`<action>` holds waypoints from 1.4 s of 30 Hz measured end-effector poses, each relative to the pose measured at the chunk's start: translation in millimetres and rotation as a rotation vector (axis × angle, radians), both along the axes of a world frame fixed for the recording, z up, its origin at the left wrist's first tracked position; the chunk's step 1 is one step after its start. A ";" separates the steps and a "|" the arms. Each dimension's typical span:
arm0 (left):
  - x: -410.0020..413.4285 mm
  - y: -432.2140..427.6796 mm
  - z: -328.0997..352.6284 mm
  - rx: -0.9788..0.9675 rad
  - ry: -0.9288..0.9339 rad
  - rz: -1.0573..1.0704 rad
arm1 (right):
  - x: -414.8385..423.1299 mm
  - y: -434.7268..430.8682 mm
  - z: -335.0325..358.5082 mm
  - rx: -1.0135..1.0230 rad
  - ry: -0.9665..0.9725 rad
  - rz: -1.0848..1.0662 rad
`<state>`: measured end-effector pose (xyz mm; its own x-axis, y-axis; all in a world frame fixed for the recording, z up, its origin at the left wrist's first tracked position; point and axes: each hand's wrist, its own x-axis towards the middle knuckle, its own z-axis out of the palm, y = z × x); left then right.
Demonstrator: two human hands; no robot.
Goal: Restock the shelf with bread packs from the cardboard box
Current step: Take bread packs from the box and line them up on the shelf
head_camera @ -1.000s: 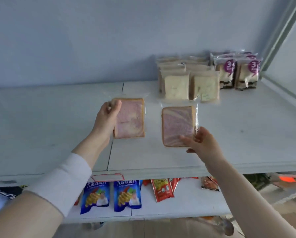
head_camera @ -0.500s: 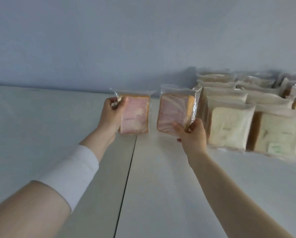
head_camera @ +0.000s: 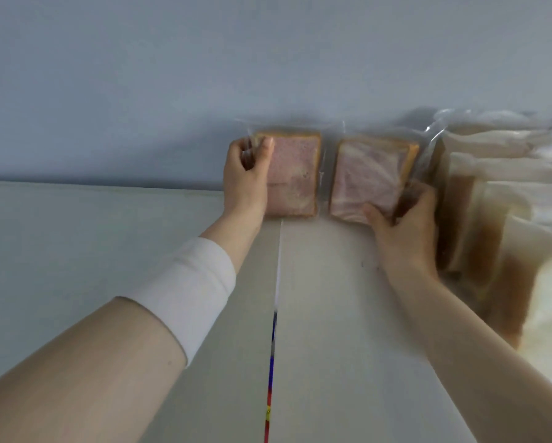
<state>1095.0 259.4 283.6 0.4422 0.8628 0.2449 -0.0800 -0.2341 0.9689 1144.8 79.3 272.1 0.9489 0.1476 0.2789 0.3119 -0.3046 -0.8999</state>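
At the shelf rear, my left hand grips the left pack, right hand the right pack, fingers curled; I expect toppling if released unsupported.

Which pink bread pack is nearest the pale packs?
The right pack, held by the right hand; the left pack, in the left hand, stands farther from the pale packs.

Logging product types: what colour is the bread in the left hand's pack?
The bread pack is pink with a tan crust; head view.
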 end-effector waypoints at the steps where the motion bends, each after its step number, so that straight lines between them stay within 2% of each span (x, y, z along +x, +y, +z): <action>1: 3.8 0.4 -1.5 0.007 -0.008 -0.005 | 1.6 2.8 -0.3 0.000 -0.007 -0.024; 6: 12.0 -6.7 0.8 0.028 -0.077 0.000 | 8.0 21.5 1.5 -0.038 -0.054 -0.117; 11: 8.8 -17.5 -3.9 0.071 -0.080 0.019 | 10.3 35.2 -1.5 0.055 -0.037 -0.184; 14: 3.4 -19.4 -10.3 0.105 -0.003 -0.017 | 9.1 34.8 -7.7 -0.037 -0.083 -0.187; 20: -0.1 -21.1 -7.1 0.125 -0.044 -0.084 | 2.8 32.3 -8.5 -0.165 -0.109 -0.131; 23: -5.3 -24.1 -5.2 0.156 0.014 -0.059 | -6.4 29.7 -5.6 -0.183 -0.122 -0.112; 28: -22.7 -35.9 -2.4 0.178 0.235 -0.030 | -30.0 23.9 -4.1 -0.353 -0.117 -0.055; 30: -38.2 -41.4 -3.2 0.310 0.367 0.024 | -42.1 21.4 -5.1 -0.456 -0.153 -0.006; 32: -58.1 -47.5 -2.6 0.532 0.518 0.044 | -53.9 16.8 -3.2 -0.573 -0.196 0.074; 37: -109.3 -74.6 19.4 0.917 0.962 -0.169 | -89.0 -18.3 24.9 -0.925 -0.270 0.211; 40: -137.5 -99.8 35.4 1.038 1.172 -0.318 | -120.1 -60.4 45.6 -1.041 -0.279 0.234; 42: -152.5 -122.1 39.0 1.117 1.238 -0.401 | -141.5 -92.4 48.3 -1.072 -0.274 0.228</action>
<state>942.5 137.3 322.6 0.9470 0.3205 -0.0226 0.3160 -0.9419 -0.1134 1003.2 -13.1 320.3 0.7954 0.5980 0.0982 0.6058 -0.7892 -0.1009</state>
